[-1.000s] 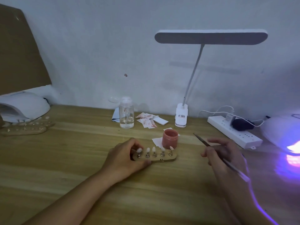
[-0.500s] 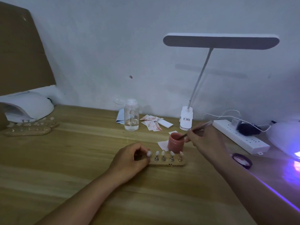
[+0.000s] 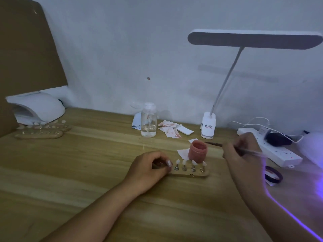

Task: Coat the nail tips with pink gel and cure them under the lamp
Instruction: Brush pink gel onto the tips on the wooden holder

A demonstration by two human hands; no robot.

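At the counter (image 3: 70,172), we are taking up gel for the coat.

The curing lamp (image 3: 312,147) glows violet at the far right edge, well apart from the work. Our left hand (image 3: 148,169) has its grip curled round the left end of the wooden holder (image 3: 190,174), which lies just in front of the open jar of pink gel (image 3: 198,151). Our right hand (image 3: 243,151) has its grip pinched on the brush (image 3: 214,144), whose dark tip hangs just right of the jar's rim. The nail tips (image 3: 183,162) stand upright on their pegs in a row, pale and, as far as we can tell, uncoated. To do this step well, we judge we should take only a small bead of gel, wipe the excess on the rim, pin the holder flat, and stroke each tip thinly from base to free edge, so nothing floods the pegs before curing.
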